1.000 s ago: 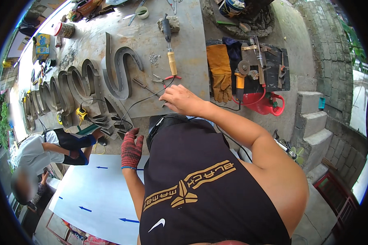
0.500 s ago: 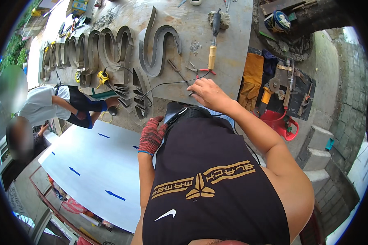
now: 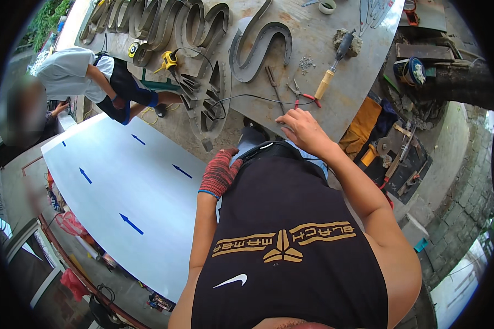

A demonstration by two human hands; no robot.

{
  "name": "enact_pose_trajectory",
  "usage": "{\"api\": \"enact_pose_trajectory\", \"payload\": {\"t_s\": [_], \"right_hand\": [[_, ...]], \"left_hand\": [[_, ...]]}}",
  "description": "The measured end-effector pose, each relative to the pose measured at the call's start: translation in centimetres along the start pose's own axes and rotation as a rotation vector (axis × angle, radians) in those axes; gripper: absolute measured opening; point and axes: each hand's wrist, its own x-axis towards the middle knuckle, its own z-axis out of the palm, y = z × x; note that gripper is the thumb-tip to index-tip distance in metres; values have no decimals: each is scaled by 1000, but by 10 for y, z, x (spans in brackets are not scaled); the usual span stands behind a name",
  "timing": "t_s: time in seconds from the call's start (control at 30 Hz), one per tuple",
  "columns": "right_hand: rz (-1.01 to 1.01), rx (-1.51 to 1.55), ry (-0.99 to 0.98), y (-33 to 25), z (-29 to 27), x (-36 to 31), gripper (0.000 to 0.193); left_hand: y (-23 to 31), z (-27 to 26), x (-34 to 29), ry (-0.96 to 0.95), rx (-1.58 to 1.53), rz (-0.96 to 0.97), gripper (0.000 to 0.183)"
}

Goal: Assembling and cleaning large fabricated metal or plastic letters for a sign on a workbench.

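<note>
1. Red-handled pliers and a dark rod are lying on the desk
2. My right hand is hovering nearby, fingers half-curled, any hold unclear
3. My gloved left hand is bending loosely by my waist, any hold unclear

Open to the right of the pliers, crowded to the left

Hemmed in just beyond the right hand by red-handled pliers, a dark rod and a black cord strung across from the left. Barred farther out by a wooden-handled tool propped on a rough block. Passable right of pliers and handle, over table surface running to the edge. Tight between the rod's far end and the S-shaped strip. Walled off farther left by upright curved strips and a yellow tool. Blocked ahead of the gloved left hand by jagged metal pieces; open leftward, above the flat white sheet.
</note>
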Motion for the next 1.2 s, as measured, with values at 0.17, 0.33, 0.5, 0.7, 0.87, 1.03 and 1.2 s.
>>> {"api": "enact_pose_trajectory", "payload": {"t_s": [0.17,0.33,0.5,0.7,0.87,1.03,1.2], "right_hand": [[-12,-6,-21,1,-3,3,28],[-18,-28,-21,4,1,5,26],[-29,-36,1,7,4,3,25],[-1,-17,15,10,3,-3,26],[-23,-5,44,12,-3,-4,26],[-20,-7,80,16,-6,-4,24],[17,17,31,14,-4,0,26]], "left_hand": [[-3,8,-3,-19,-43,-21,40],[-5,11,-4,-26,-35,-30,40],[-8,10,-1,-14,-41,-7,38],[-7,6,6,9,51,58,37],[5,-2,9,-5,30,56,38],[11,-4,11,-23,21,34,39],[9,-3,8,-20,4,33,39]]}}
